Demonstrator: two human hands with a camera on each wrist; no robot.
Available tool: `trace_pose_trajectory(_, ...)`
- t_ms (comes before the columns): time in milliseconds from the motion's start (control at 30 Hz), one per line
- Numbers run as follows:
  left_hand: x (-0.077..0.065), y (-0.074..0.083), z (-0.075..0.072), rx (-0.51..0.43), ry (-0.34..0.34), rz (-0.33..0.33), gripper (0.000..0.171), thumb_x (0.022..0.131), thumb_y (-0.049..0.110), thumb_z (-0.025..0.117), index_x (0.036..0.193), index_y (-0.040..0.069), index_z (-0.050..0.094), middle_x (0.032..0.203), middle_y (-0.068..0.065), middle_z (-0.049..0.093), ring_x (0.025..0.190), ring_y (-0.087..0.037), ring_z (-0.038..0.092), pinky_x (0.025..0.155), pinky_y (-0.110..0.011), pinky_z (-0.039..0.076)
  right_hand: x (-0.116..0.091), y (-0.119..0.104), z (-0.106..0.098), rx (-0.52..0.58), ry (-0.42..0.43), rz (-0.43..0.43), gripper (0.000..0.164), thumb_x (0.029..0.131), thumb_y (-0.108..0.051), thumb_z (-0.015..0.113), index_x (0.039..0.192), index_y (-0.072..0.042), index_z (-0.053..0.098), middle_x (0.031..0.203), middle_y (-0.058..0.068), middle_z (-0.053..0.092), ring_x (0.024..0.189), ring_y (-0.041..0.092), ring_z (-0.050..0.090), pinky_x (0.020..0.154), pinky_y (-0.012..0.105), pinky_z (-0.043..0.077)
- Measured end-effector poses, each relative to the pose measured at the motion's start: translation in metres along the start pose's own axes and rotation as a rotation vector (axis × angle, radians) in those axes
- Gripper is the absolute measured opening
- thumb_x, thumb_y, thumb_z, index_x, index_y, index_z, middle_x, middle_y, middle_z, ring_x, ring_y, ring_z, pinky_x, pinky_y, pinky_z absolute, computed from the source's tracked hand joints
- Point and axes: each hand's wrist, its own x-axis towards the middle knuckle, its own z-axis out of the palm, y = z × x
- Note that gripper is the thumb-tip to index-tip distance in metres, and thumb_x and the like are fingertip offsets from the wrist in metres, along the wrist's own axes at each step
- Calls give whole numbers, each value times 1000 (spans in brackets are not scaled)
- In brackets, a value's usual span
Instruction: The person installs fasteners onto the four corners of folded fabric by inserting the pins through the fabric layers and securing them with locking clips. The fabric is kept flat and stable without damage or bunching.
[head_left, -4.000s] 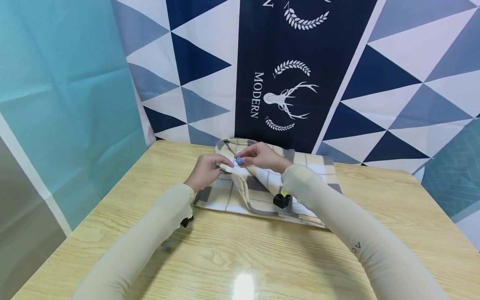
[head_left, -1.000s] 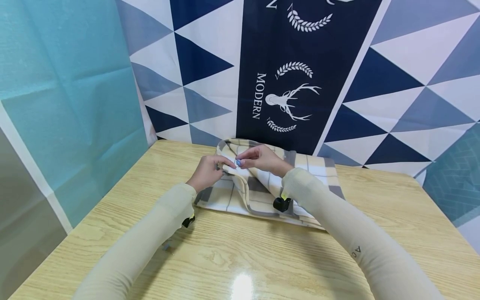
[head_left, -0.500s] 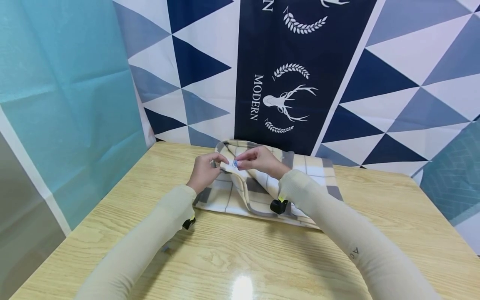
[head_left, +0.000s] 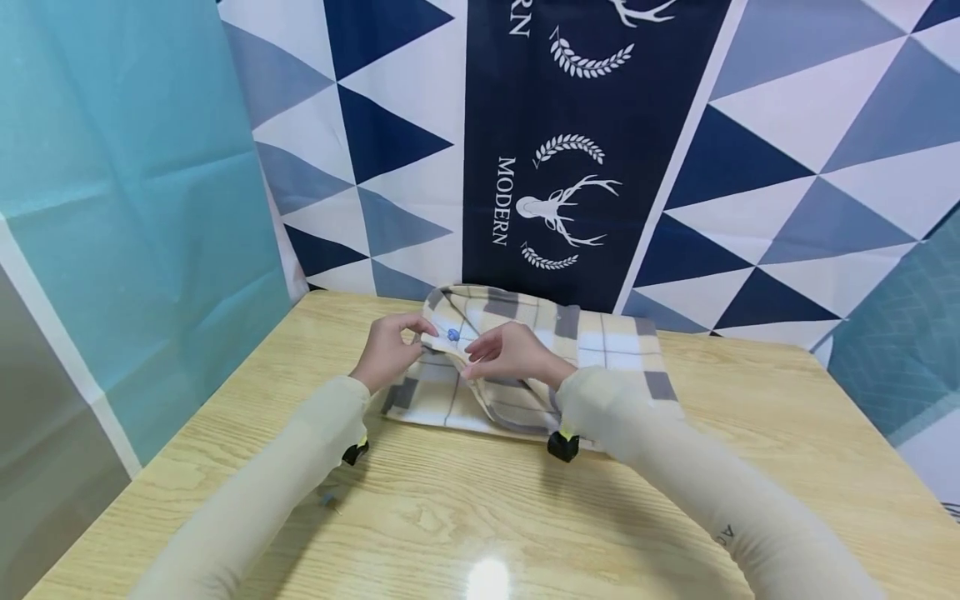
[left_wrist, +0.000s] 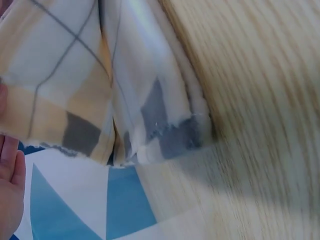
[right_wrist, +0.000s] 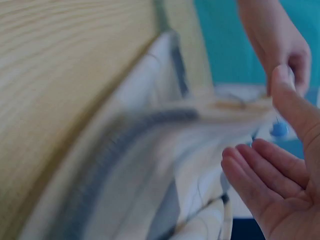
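Note:
A folded plaid blanket (head_left: 510,392) in white, cream and grey lies at the back of the table. My left hand (head_left: 390,346) pinches its raised edge between thumb and fingers; the left wrist view shows the blanket's draped corner (left_wrist: 82,132) beside that hand (left_wrist: 10,185). On the raised fold sits a small round blue piece (head_left: 453,334), seen also as a blue blob (right_wrist: 279,129) in the right wrist view. My right hand (head_left: 513,354) is just right of the blue piece, over the fold. Its thumb and fingers are spread apart (right_wrist: 280,185), with nothing visible between them.
The wood-grain table (head_left: 450,517) extends in front of the blanket. A tiny bluish bit (head_left: 328,500) lies near my left forearm. Behind stands a patterned backdrop (head_left: 405,150), with a teal sheet (head_left: 150,217) at the left.
My right hand has let go of the blue piece and moved down and slightly right of it. The blue piece now sits on the blanket. My left hand still pinches the blanket's edge.

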Motion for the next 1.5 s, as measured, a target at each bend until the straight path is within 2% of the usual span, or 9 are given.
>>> trace_pose_trajectory(133, -4, -4, -2, 17, -7, -17, 19, 80, -7, 64, 90, 7, 72, 95, -10, 74, 87, -20, 63, 83, -34, 50, -2, -5, 14, -138, 34, -78, 28, 76, -22, 81, 97, -5, 75, 87, 8, 77, 75, 11, 72, 67, 18, 56)
trace_pose_trajectory(233, -7, -3, -4, 18, -30, -50, 15, 84, 7, 70, 99, 7, 71, 102, -11, 73, 107, -27, 64, 98, -45, 48, -3, -5, 18, -201, 92, -117, 12, 80, -11, 76, 90, -4, 76, 79, 8, 76, 66, 6, 66, 59, 16, 52)
trace_pose_trajectory(400, -19, 1, -18, 44, -82, -120, 47, 87, 31, 71, 127, 10, 59, 130, -12, 62, 125, -30, 55, 107, -48, 44, -2, 0, 9, -237, 187, -75, 7, 83, -7, 71, 88, -6, 76, 79, 7, 75, 68, 8, 65, 61, 18, 52)
trace_pose_trajectory(500, -30, 1, -31, 97, -141, -143, 57, 88, 34, 68, 136, 9, 51, 139, -14, 55, 130, -34, 50, 108, -51, 41, -1, 6, -1, -270, 236, -71, 10, 84, -8, 70, 91, -4, 75, 82, 10, 75, 72, 14, 69, 65, 24, 55)
trace_pose_trajectory(633, -49, 0, -44, 213, -258, -166, 61, 88, 33, 68, 138, 5, 48, 141, -17, 52, 131, -37, 48, 107, -53, 41, 1, 16, -19, -300, 331, -75, 11, 83, -9, 70, 91, -4, 76, 82, 12, 76, 76, 21, 71, 70, 31, 57)
trace_pose_trajectory(800, -67, 2, -53, 368, -412, -113, 67, 86, 31, 71, 138, -2, 44, 142, -22, 49, 132, -39, 46, 108, -53, 40, 1, 30, -49, -293, 432, -21, 16, 82, -11, 70, 94, -3, 76, 86, 14, 76, 81, 26, 73, 77, 37, 57)
trace_pose_trajectory(1100, -78, 8, -70, 453, -572, -13, 60, 82, 25, 75, 128, -7, 52, 127, -23, 59, 116, -37, 57, 99, -49, 48, -4, 54, -91, -47, 423, 353, 37, 86, -18, 68, 118, 1, 66, 115, 22, 68, 102, 31, 64, 87, 38, 54)
trace_pose_trajectory(1333, -109, 11, -81, 438, -719, -58, 60, 64, 8, 86, 118, 1, 60, 119, -12, 65, 106, -29, 60, 89, -42, 53, -3, 71, -96, 71, 406, 428, 39, 85, -13, 68, 119, 6, 63, 116, 23, 65, 68, 4, 62, 91, 41, 56)
trace_pose_trajectory(1500, -120, 12, -88, 434, -792, 50, 47, 55, -8, 81, 96, 14, 68, 99, 4, 68, 96, -17, 62, 86, -33, 54, -4, 80, -99, 95, 411, 435, 39, 84, -11, 69, 117, 9, 63, 114, 23, 64, 58, -3, 56, 92, 43, 55)
